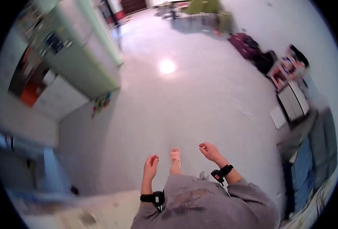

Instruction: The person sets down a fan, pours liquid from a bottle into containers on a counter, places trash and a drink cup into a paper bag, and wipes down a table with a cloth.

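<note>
My left hand (151, 166) hangs in front of my body at the left, loosely curled and open, with nothing in it. My right hand (210, 151) is held out at the right, fingers bent and slightly apart, also holding nothing. Black straps with small devices circle both arms, the left device (157, 198) and the right device (219, 174). Between the hands, one foot in a pink slipper (175, 155) steps on the pale floor (157, 114). Neither hand touches anything.
A green-edged cabinet (77, 53) stands at the left, with colourful small items (101, 104) at its base. Along the right wall are a maroon bag (244, 45), a white-and-black box (292, 101) and a grey sofa (321, 141). A pale tabletop (111, 210) lies at lower left. Green chairs (203, 7) stand far back.
</note>
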Demonstrator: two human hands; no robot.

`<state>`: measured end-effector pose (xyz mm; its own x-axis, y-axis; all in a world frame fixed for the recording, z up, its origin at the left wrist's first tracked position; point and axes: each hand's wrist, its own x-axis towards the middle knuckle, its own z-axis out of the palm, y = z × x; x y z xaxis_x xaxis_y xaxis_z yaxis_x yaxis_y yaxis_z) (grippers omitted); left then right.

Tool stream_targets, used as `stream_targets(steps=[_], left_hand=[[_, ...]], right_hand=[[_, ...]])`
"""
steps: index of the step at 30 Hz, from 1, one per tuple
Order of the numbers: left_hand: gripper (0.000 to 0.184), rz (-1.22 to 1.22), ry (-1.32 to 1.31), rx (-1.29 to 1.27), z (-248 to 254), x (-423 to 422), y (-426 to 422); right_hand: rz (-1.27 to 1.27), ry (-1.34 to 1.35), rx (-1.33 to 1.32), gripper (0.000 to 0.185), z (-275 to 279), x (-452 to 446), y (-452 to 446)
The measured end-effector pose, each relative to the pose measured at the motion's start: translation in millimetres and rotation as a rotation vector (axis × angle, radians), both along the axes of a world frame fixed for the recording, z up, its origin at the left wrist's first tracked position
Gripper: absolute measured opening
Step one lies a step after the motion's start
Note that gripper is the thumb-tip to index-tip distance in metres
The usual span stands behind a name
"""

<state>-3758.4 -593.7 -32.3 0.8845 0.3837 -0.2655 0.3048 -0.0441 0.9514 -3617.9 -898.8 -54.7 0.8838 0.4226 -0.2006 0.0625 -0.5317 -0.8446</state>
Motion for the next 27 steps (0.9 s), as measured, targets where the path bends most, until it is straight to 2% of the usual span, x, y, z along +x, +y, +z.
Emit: stream_targets(steps=[1, 3, 4, 6, 8, 10, 13, 15, 18, 27], left_hand=[[0.028, -0.084, -0.008, 0.005, 2, 25, 2], [0.028, -0.153, 0.004, 0.083, 2, 66, 18], [0.028, -0.244, -0.010, 0.083, 1, 96, 22], [0.028, -0.256, 0.026, 0.005, -8, 120, 31], [0.028, -0.365, 0.054, 0.019, 12, 167, 19], [0.028, -0.483, 0.087, 0.014, 15, 229, 52], [0.027, -0.643, 0.015, 0.039, 23, 304, 31], [0.025, -0.668, -0.050, 0.052, 27, 341, 10], [0.024, -0.741, -0.135, 0.010, 18, 364, 3], [0.024, -0.888, -0.076, -0.031, 5, 406, -54]], right_hand=[[-0.084, -0.008, 0.005, 0.024, 0, 15, -6], [-0.085, -0.046, -0.041, 0.025, 2, 35, -8], [-0.176, -0.054, -0.043, 0.025, 6, 55, -13], [-0.196, -0.169, -0.108, 0.024, 7, 62, -18], [-0.319, -0.136, -0.085, 0.024, 44, 79, -36], [-0.450, -0.098, -0.082, 0.024, 59, 100, -12], [-0.613, -0.115, -0.064, 0.026, 64, 114, -40], [-0.669, -0.103, -0.129, 0.026, 63, 119, -58], [-0.763, -0.103, -0.080, 0.026, 54, 113, -54], [-0.936, -0.127, -0.054, 0.025, 58, 119, -87]])
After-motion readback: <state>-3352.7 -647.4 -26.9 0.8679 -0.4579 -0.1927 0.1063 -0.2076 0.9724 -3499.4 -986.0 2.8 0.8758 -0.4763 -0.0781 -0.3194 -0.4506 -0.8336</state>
